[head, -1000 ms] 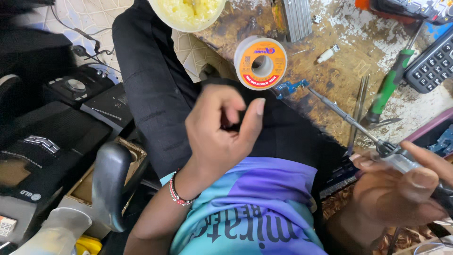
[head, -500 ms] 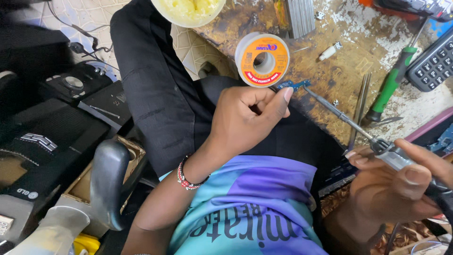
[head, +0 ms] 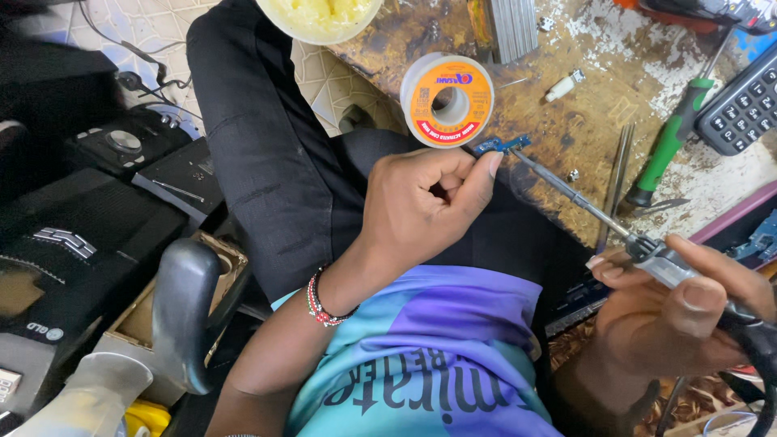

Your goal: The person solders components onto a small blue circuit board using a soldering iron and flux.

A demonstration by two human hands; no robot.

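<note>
Pinched blue board (head: 502, 145) (left hand (head: 421, 206)) — iron (head: 615, 231) right.

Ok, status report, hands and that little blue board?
Left hand pinching small blue circuit board at bench edge. Right hand gripping soldering iron, tip at board. Solder spool close behind.

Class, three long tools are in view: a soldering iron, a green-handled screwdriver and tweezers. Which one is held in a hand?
The soldering iron: the right hand grips it, tip at the small blue board. The green-handled screwdriver and tweezers lie on the bench.
</note>
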